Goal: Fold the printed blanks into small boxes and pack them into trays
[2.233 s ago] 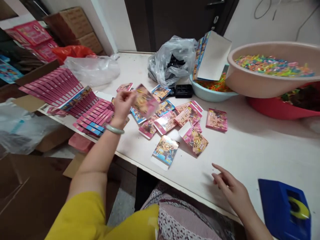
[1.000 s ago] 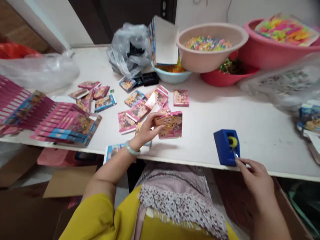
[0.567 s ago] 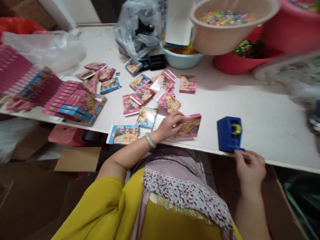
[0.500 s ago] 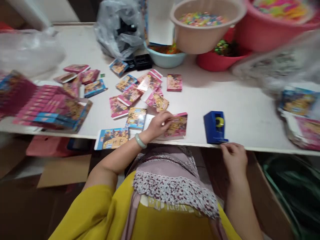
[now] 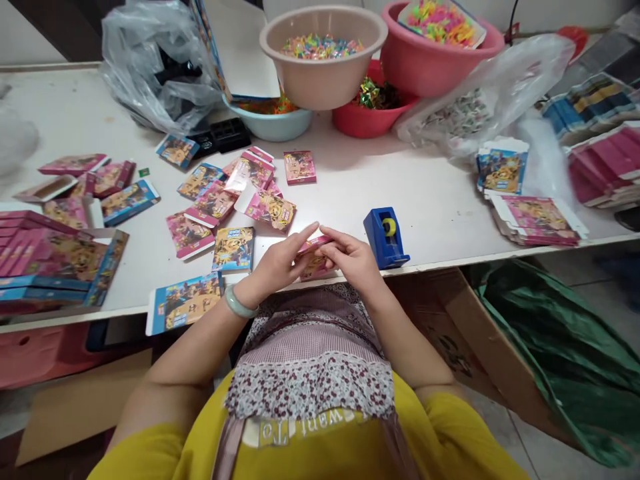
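At the front edge of the table, a small pink printed cardboard box [image 5: 313,270] stands between my two hands, partly hidden by them. My left hand [image 5: 277,265], with a pale green bangle at the wrist, grips its left side, thumb and fingers closed. The fingers of my right hand [image 5: 354,261] are bent and pressed to the box's upper right edge; any strip of tape there is too small to make out. Just right of that hand sits a blue tape dispenser [image 5: 386,240] with a yellow roll. A blue printed box [image 5: 233,249] lies left of my left hand.
Loose pink and blue boxes [image 5: 215,203] are scattered left of centre, with stacked boxes [image 5: 50,260] at far left. Basins, including a beige basin [image 5: 325,77], line the back. Flattened cartons [image 5: 537,220] lie right. A flat blue box [image 5: 186,305] overhangs the front edge.
My right hand has left the tape dispenser and moved left to the pink box. My left hand still holds that box. The view has swung to the right.
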Demonstrator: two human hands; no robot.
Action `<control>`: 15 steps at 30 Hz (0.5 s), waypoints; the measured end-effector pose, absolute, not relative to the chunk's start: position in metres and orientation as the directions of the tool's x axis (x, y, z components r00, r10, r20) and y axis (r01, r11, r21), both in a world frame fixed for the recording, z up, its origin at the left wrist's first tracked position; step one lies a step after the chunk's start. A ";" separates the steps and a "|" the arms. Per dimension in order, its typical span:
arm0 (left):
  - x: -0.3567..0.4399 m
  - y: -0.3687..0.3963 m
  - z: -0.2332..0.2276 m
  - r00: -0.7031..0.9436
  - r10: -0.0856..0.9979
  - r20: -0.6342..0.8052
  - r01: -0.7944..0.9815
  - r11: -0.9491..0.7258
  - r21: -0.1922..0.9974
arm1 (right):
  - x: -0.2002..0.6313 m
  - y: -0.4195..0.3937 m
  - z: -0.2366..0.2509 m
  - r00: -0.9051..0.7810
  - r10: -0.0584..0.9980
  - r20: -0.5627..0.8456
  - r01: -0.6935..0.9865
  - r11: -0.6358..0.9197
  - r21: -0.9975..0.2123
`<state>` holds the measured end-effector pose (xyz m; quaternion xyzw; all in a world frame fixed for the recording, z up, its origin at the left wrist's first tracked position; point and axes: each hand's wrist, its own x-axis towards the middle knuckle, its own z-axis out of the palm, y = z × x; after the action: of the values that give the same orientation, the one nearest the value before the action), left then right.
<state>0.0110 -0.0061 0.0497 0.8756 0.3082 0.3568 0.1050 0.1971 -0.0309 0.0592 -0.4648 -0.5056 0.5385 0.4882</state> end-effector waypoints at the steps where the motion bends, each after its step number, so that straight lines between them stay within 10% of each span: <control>1: 0.011 -0.005 0.049 0.583 0.589 0.559 0.455 -0.807 0.377 | 0.197 -0.029 0.057 -0.077 0.997 -0.002 0.005 -0.001 -1.000; 9: 0.017 0.001 0.038 0.519 0.632 0.575 0.358 -0.772 0.526 | 0.218 -0.011 0.059 -0.083 0.996 0.043 0.740 0.090 -0.666; 15: -0.126 0.071 0.078 -0.275 0.745 0.607 0.475 -0.444 0.760 | 0.245 -0.011 0.019 -0.172 0.985 0.020 0.680 0.133 -0.721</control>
<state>-0.1261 0.0709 0.0780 0.5918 0.5157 0.6096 0.1107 0.2446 -0.0111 0.0194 -0.5891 -0.7067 0.2941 0.2589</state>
